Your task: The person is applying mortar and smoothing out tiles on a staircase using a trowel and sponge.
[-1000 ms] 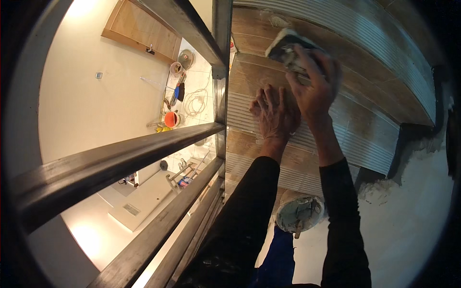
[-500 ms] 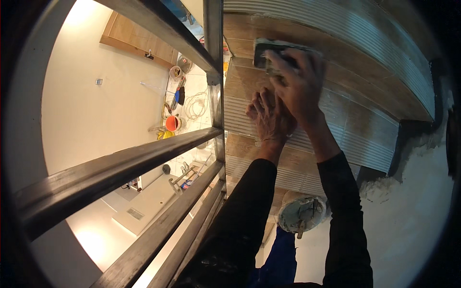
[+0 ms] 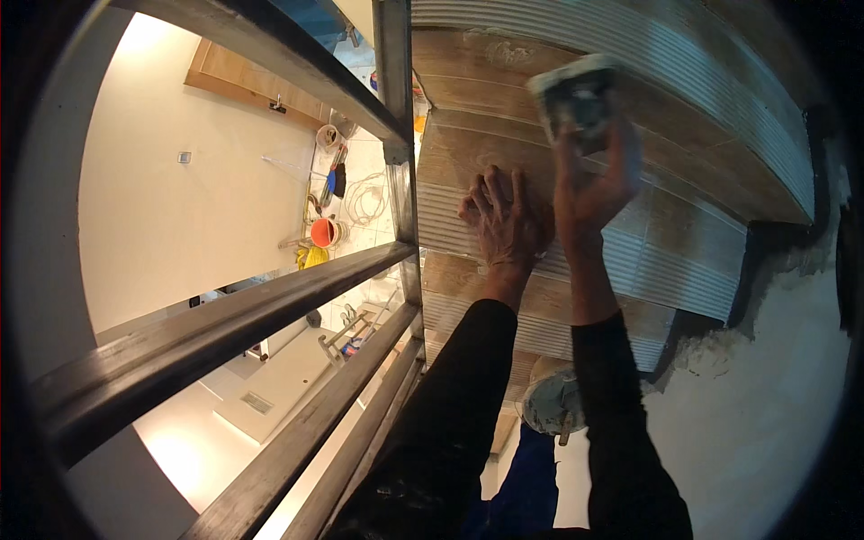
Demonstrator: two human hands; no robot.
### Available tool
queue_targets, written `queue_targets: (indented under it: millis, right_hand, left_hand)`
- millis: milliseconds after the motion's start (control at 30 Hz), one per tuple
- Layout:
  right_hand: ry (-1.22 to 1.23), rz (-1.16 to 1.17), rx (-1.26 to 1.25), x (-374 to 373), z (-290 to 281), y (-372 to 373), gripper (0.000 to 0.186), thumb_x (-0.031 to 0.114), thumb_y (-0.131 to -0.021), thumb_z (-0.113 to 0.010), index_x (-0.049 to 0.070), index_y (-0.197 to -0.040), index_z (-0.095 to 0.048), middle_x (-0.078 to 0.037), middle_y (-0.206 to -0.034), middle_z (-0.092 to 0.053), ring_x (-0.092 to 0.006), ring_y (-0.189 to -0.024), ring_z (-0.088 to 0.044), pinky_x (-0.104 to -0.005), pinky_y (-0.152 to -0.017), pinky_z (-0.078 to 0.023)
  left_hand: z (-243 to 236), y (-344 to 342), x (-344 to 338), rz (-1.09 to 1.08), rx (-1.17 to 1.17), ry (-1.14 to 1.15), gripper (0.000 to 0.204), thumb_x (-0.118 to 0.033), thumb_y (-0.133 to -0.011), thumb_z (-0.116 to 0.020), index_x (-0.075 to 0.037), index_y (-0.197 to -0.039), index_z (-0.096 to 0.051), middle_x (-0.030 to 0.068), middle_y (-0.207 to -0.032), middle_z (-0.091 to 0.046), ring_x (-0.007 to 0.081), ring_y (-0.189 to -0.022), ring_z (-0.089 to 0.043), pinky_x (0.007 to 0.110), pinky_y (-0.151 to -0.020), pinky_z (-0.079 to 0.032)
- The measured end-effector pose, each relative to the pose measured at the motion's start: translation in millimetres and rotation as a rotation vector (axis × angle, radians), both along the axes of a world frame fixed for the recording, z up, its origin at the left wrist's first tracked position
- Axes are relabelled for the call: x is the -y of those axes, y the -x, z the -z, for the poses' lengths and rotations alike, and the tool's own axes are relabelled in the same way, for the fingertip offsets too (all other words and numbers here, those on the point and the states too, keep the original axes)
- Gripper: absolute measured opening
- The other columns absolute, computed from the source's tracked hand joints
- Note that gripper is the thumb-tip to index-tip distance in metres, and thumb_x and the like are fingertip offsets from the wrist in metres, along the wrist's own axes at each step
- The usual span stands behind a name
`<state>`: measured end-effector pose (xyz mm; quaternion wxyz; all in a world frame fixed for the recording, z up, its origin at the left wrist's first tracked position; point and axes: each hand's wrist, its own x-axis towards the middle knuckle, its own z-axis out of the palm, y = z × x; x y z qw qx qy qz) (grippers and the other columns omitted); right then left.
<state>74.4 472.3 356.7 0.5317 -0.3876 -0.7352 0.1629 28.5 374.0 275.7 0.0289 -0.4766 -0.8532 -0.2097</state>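
My left hand lies with its fingers spread on a wood-look tiled step, pressing against it and holding nothing. To its right and farther off, my right hand grips a hand float, a rectangular dark block with a pale, smeared edge. The float is tilted, and motion blurs it and the fingers. Beyond the float, a pale smear marks the wood-look tile. Ribbed pale strips run along the steps beside the plain boards.
Metal rails rise on my left. Below them, an orange bucket, a broom and coiled cable lie on the floor. A mortar-coated bucket stands near my forearm. Rough plaster borders the steps at right.
My right hand has drawn the float to the right and turned it from lying flat on the step to a tilted position. My left hand stays in place.
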Motion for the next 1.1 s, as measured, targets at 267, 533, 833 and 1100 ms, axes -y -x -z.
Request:
queue_targets:
  millis: [267,533,833,1100]
  right_hand:
    - [-0.137,0.01,-0.168,-2,-20,83,0.059,0.008,-0.078,-0.088,0.007,-0.135,-0.074,-0.012,-0.119,-0.072,-0.0309,-0.105,-0.068,-0.0411,-0.089,-0.058]
    - [-0.364,-0.018,0.262,-19,-12,3,0.062,0.009,-0.07,-0.091,0.026,-0.128,-0.08,0.003,-0.119,-0.069,-0.0215,-0.109,-0.057,-0.0419,-0.1,-0.046]
    - [0.013,-0.139,0.271,-7,27,-12,0.061,0.009,-0.076,-0.089,0.02,-0.135,-0.076,-0.001,-0.123,-0.071,-0.0281,-0.11,-0.064,-0.0409,-0.097,-0.053]
    - [0.03,0.056,-0.195,-9,-44,11,0.053,0.004,-0.089,-0.077,0.002,-0.141,-0.068,-0.011,-0.116,-0.073,-0.0198,-0.097,-0.071,-0.0349,-0.082,-0.057]
  left_hand:
    - [41,-5,5,-0.109,0.318,-0.157,0.066,-0.04,-0.09,-0.072,-0.01,-0.147,-0.055,0.0192,-0.146,-0.048,0.0429,-0.143,-0.037,0.062,-0.11,-0.03]
    - [-1,-8,0,-0.01,-0.045,0.05,0.072,-0.045,-0.08,-0.078,-0.008,-0.138,-0.055,0.0197,-0.146,-0.047,0.041,-0.139,-0.039,0.06,-0.108,-0.03]
    - [-3,-7,-2,-0.024,0.066,0.023,0.066,-0.044,-0.081,-0.075,-0.015,-0.138,-0.058,0.0184,-0.147,-0.048,0.0408,-0.138,-0.042,0.06,-0.104,-0.033]
    - [-10,-8,-2,-0.009,0.117,0.024,0.053,-0.032,-0.093,-0.068,-0.014,-0.142,-0.058,0.018,-0.148,-0.046,0.0409,-0.141,-0.04,0.063,-0.106,-0.033]
